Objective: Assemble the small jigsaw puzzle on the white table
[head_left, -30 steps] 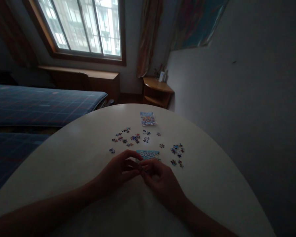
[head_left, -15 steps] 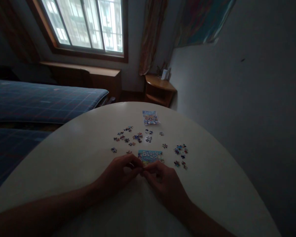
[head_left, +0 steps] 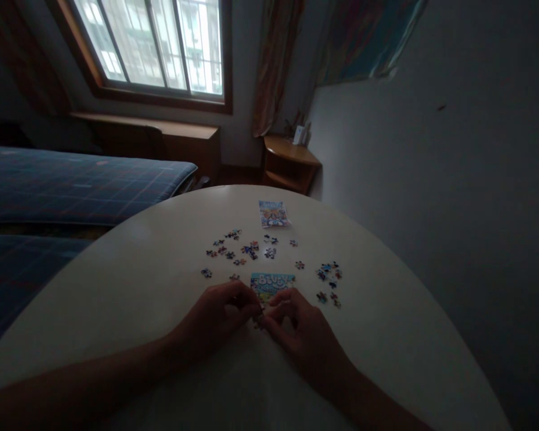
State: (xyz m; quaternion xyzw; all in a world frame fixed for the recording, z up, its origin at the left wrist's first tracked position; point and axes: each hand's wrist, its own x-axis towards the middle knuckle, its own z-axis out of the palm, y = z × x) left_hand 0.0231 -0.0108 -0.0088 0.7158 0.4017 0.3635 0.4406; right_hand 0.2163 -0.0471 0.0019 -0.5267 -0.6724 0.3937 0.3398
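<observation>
My left hand and my right hand meet fingertip to fingertip on the round white table. Both are pinched on small puzzle pieces that are dark and hard to make out. Just beyond the fingers lies an assembled strip of blue puzzle with white letters. Loose puzzle pieces are scattered farther out, with another cluster of loose pieces to the right. A small picture card lies near the far edge.
A bed with a blue checked cover stands left of the table. A wooden corner shelf and a window are behind. A grey wall runs along the right.
The view has shifted slightly. My fingertips have drawn closer together and moved a little lower, nearer to me, still pinching at the same spot below the blue strip.
</observation>
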